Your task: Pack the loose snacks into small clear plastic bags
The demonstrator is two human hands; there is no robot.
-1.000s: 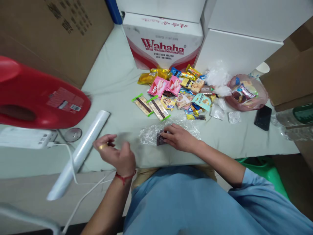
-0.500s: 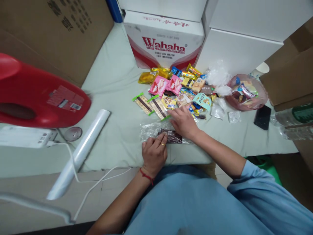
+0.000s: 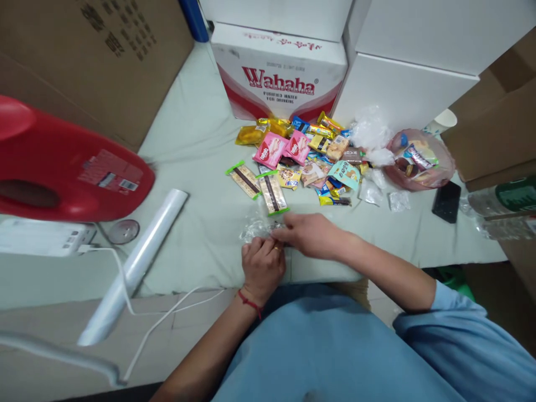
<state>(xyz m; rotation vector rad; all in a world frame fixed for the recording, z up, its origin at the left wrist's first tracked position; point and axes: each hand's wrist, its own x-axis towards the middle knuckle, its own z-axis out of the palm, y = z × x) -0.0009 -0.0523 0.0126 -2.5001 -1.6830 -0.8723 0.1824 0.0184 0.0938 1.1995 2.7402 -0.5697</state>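
Observation:
My left hand [image 3: 263, 262] is closed, its curled fingers pressing on clear plastic film [image 3: 252, 228] at the table's front. Against its fingertips, my right hand [image 3: 314, 235] pinches the film. Between them shows only a sliver of the dark brown packet [image 3: 276, 225]; the hands hide the rest. Just beyond the hands lies a nougat-like bar with green wrapper ends [image 3: 273, 192], and a similar bar [image 3: 243, 180] is to its left. Behind them is a pile of wrapped snacks, with two pink packets [image 3: 271, 149] and a mint-green packet [image 3: 344, 175].
A red jug [image 3: 71, 162] and a roll of plastic film [image 3: 134, 265] are on the left. At the back stands a Wahaha carton [image 3: 280, 84]. To the right are a pink bag of snacks [image 3: 419, 178], a black phone [image 3: 446, 202] and plastic bottles [image 3: 515, 196].
My right hand has come down and left from the bar's edge to my left hand, gathering the film over the brown packet. The nearer bar has turned slightly.

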